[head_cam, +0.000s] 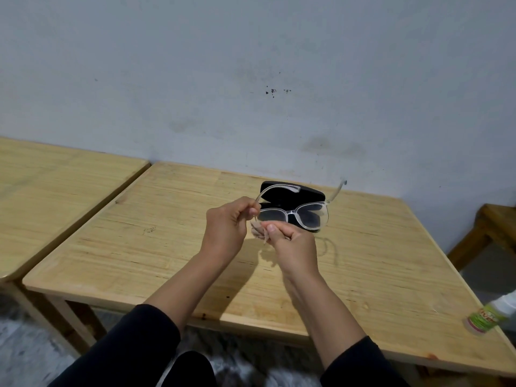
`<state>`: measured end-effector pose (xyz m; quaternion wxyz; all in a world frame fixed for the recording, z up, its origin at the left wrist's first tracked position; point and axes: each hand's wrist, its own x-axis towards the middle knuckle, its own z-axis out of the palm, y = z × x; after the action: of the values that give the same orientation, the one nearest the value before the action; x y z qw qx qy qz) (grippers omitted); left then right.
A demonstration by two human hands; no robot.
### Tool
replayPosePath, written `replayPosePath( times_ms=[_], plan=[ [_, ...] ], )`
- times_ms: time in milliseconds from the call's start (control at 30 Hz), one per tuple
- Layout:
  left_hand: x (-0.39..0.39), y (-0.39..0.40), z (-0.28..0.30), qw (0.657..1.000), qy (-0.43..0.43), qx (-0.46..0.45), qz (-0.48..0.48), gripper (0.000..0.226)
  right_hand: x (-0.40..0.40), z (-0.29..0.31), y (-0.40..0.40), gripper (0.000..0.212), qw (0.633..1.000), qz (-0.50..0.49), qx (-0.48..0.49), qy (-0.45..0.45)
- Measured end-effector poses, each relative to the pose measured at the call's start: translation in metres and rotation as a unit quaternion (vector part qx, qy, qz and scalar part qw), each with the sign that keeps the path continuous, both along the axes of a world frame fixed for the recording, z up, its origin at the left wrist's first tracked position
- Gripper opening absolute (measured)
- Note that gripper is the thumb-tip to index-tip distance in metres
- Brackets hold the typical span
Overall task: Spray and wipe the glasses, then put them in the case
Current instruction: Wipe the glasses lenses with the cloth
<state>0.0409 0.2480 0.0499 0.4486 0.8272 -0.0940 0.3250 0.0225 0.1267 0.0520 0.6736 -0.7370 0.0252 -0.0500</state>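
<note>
Clear plastic-framed glasses w/ lightly tinted lenses held up in mid-air over pale wooden table, temples unfolded and pointing away toward wall. Left hand curled, pinching frame's left corner by the hinge, prob. to keep lenses steady and facing up for wiping. Right hand closed around small crumpled beige cloth, thumb and fingers bunched, cloth just below left lens edge; whether touching lens, can't tell. Open black hard case lying on table directly behind/under glasses, lid up, so drop-in needs only a short move. Green-labelled white spray bottle lying on its side at table's right edge, well apart from hands; suggests spraying done, wiping in hand. Folding temples and casing not yet done.
</note>
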Motion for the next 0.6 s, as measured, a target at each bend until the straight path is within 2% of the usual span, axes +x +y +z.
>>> replayPosePath(
  times_ms=[167,267,367,467,600],
  plan=[
    [-0.003,0.001,0.001,1.0,-0.009,0.004,-0.011,0.017,-0.006,0.004,-0.002,0.026,0.994,-0.103,0.036,-0.02],
    [-0.009,-0.009,0.0,0.999,-0.018,-0.007,-0.038,0.019,-0.007,0.002,0.009,0.02,0.975,-0.198,0.087,-0.045],
    [-0.014,-0.016,-0.004,0.998,-0.03,0.001,-0.047,0.02,-0.004,-0.001,0.018,0.02,0.959,-0.25,0.124,-0.053],
    [-0.015,-0.019,-0.006,0.998,-0.037,0.007,-0.055,0.021,-0.001,0.0,0.019,0.02,0.958,-0.249,0.136,-0.044],
    [-0.013,-0.014,-0.004,0.998,-0.045,0.015,-0.041,0.02,-0.001,0.001,0.014,0.019,0.977,-0.175,0.116,-0.022]
  ],
)
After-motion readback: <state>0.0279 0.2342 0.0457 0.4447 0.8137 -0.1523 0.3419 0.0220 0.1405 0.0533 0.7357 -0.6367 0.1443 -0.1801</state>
